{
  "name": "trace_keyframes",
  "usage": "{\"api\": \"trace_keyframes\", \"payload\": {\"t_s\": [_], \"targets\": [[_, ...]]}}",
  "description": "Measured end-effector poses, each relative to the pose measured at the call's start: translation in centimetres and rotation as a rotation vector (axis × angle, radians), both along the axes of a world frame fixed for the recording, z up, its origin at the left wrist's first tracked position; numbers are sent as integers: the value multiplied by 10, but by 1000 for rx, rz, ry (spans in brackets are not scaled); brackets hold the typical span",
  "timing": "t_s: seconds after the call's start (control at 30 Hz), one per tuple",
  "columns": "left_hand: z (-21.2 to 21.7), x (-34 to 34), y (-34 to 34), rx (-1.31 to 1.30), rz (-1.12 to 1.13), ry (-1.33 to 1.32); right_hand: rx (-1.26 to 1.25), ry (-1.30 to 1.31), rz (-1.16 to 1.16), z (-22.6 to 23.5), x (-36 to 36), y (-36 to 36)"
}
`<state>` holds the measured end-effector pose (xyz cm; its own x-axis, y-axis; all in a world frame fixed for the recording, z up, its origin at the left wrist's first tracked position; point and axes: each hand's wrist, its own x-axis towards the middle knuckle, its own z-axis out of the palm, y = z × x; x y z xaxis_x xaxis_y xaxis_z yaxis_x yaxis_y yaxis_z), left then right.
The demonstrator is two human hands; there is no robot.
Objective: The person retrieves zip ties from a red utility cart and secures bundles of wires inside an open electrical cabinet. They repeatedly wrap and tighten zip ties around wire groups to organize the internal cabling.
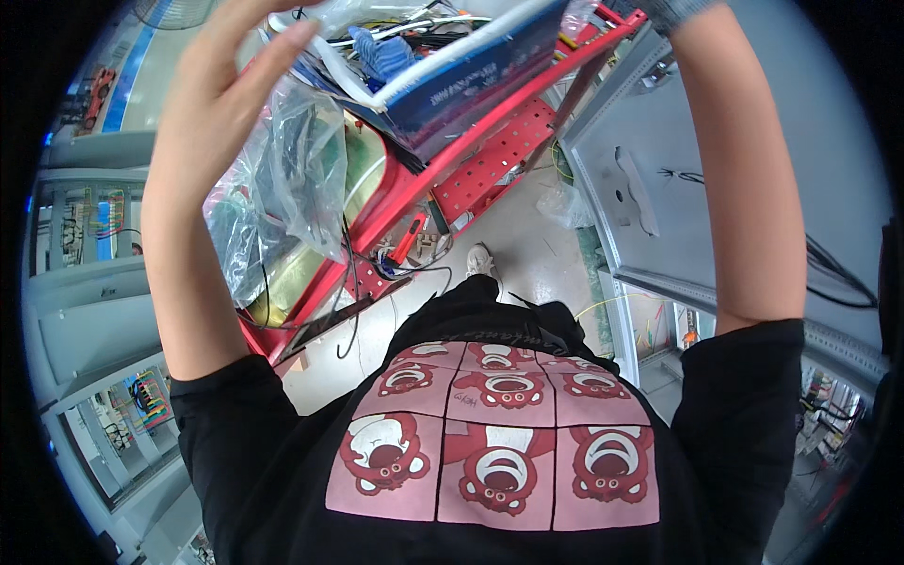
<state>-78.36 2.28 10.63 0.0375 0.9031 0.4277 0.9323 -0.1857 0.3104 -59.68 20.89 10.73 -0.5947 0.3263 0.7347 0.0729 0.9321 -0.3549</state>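
My left hand [212, 89] is raised at the upper left, its thumb stretched out and apart from the fingers, which run off the top edge. The thumb tip overlaps the white-rimmed corner of a dark blue box [471, 89]; whether it touches, I cannot tell. Inside the box lie a crumpled blue striped cloth [381, 55] and a tangle of black and white cables. My right hand [683, 11] reaches past the top edge at the upper right. Only a grey knit piece near its wrist shows; its fingers are hidden. Under my left hand, a clear plastic bag [287, 174] rests on the red cart [377, 202].
The cart's lower perforated shelf [494, 155] stands below the box. Loose black wires [344, 282] hang off its near end. Open grey cabinets with wiring line the left side, and a large grey cabinet panel [678, 160] is at the right. A plastic bag [565, 205] lies on the floor.
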Motion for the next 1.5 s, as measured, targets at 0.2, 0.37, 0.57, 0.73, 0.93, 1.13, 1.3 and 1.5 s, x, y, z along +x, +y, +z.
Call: {"api": "trace_keyframes", "payload": {"t_s": [0.2, 0.37, 0.57, 0.73, 0.93, 1.13, 1.3, 1.5], "targets": [[-12, 93, -64, 360, -29, 246, 25, -39, -4, -36, 135, -82], [-93, 221, -118, -45, -192, 183, -1088, -37, 75, -118, 254, -205], [-148, 338, -162, -88, -512, 41, -1104, -346, -9, -161, 375, -306], [-140, 382, -168, -198, -658, -49, -986, -298, -163, -156, 430, -348], [-144, 415, -159, -279, -755, -274, -1132, -224, -362, -163, 472, -378], [-149, 415, -141, -465, -774, -815, -1098, -121, -518, -173, 471, -383], [-168, 391, -136, -457, -700, -1124, -956, -178, -463, -149, 425, -347], [-174, 357, -127, -426, -584, -1206, -927, -278, -459, -152, 391, -325]]}}
